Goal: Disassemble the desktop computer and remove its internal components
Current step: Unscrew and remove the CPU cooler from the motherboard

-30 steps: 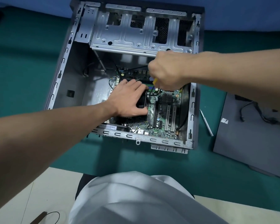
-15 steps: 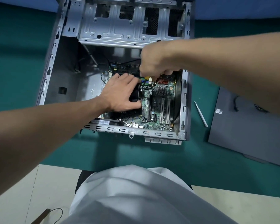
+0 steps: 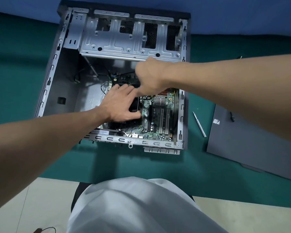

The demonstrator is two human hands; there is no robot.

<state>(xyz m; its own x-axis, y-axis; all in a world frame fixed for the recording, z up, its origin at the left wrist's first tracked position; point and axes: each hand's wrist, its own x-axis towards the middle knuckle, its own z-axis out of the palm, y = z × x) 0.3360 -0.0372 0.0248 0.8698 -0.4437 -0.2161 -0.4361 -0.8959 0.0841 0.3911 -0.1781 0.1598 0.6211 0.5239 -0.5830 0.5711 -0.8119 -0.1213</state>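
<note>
Removal of black cooler (image 3: 133, 106), apparently: left hand (image 3: 119, 105) lies flat on it, over motherboard (image 3: 160, 118); right hand (image 3: 149, 78) curls just above, contents hidden. Next: loosen fasteners, lift straight.

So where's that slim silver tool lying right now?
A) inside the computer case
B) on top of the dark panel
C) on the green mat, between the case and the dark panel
C: the slim silver tool lies on the green mat, in the gap between the computer case and the dark panel.
</note>
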